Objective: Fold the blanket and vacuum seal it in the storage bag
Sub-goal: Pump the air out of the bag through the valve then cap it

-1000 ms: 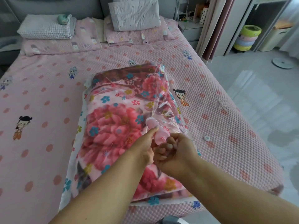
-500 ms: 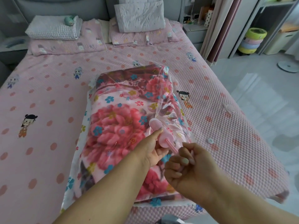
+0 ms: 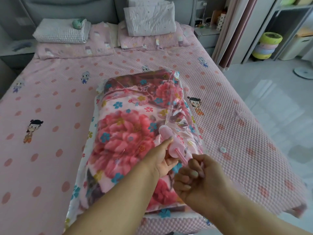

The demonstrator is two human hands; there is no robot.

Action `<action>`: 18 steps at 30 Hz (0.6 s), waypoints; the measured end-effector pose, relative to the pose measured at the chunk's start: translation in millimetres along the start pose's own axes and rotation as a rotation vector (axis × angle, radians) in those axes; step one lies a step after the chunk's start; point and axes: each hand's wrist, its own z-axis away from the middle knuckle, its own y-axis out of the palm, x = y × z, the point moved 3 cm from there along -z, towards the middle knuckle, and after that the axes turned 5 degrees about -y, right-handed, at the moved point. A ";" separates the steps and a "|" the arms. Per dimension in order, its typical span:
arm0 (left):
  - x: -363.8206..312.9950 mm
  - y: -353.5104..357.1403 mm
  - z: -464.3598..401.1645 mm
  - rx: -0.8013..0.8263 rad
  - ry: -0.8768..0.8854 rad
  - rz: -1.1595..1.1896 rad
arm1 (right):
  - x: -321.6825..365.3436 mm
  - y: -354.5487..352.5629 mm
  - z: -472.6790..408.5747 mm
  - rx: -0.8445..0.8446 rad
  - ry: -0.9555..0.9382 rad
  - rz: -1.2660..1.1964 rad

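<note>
— What are the hands doing?
— The right hand is curled round the pump's rod, which is drawn out. The left hand grips the pink pump by its barrel.
— And the blanket?
— The folded floral blanket lies inside the clear bag on the pink bed; the pump's far end sits on the bag.
— Beyond that?
— A small white cap rests on the bed beside the bag, and pillows lie at the headboard.

I see left hand curled, gripping; right hand fisted, pinching; both forearms extended forward.
</note>
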 end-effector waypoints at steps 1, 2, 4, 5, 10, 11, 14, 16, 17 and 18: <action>-0.1 -0.4 -0.5 -0.012 -0.016 -0.028 | -1.1 3.7 -9.2 -0.018 -0.007 0.001; 0.5 0.4 -0.3 -0.011 -0.035 -0.048 | -2.3 6.5 -22.6 -0.050 -0.021 0.033; 1.8 4.6 4.4 -0.005 -0.065 -0.085 | 1.2 16.4 -41.9 -0.105 -0.059 0.068; 2.1 5.5 5.2 -0.016 -0.065 -0.084 | 4.5 16.8 -45.1 -0.109 -0.064 0.072; -4.5 3.7 5.3 -0.032 0.024 -0.007 | 2.0 8.8 -0.1 0.015 -0.001 0.030; -4.9 3.6 4.9 -0.042 0.031 -0.008 | 2.3 6.4 0.8 0.011 -0.005 0.017; -2.2 4.2 3.3 -0.035 -0.026 -0.067 | 2.4 9.8 -24.8 -0.041 -0.034 0.014; 1.2 4.6 3.6 -0.011 -0.065 -0.074 | 1.6 15.5 -44.3 -0.099 -0.059 0.047; 2.1 3.2 2.9 -0.021 -0.067 -0.077 | 2.6 15.6 -48.5 -0.103 -0.063 0.051; 2.1 2.2 2.3 -0.023 -0.064 -0.089 | 2.3 14.4 -45.5 -0.083 -0.058 0.056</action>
